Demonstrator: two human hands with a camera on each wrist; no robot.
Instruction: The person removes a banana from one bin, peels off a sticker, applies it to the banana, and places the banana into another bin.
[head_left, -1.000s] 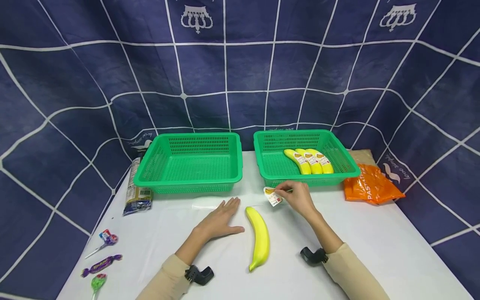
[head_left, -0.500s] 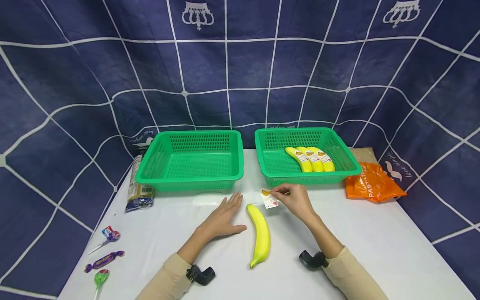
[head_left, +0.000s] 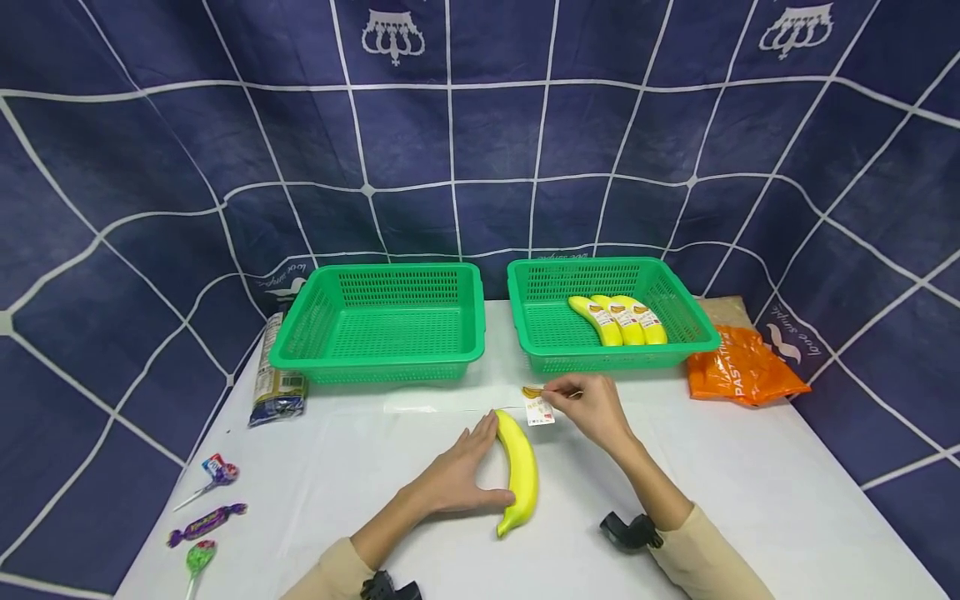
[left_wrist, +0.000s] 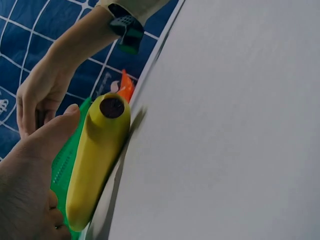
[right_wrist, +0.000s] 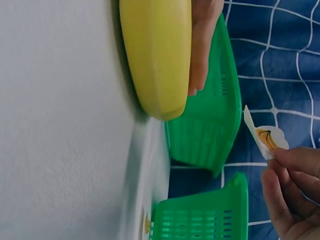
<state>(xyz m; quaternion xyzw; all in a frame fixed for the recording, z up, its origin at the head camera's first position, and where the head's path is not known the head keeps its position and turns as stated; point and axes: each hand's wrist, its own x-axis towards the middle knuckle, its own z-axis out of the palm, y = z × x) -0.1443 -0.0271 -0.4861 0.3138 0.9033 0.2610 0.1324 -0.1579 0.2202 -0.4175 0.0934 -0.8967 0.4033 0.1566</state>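
On the white table lies a yellow banana, its stem pointing toward the person. My left hand is along the banana's left side, fingertips at its far end and thumb near its stem end, fingers fairly straight. In the left wrist view, the thumb stands beside the banana. Between thumb and fingertips, my right hand pinches a white sticker with a banana picture on it, just beyond the banana's far end. The right wrist view shows the sticker bent along one side.
A green basket stands at the back left. Another basket at the back right holds several labelled bananas. An orange bag lies far right, a printed packet far left. Lollipops and a wrapped candy lie front left.
My left hand has moved right and toward the person, from the table onto the banana's side. My right hand still pinches the sticker, which has turned and come slightly closer to the banana.
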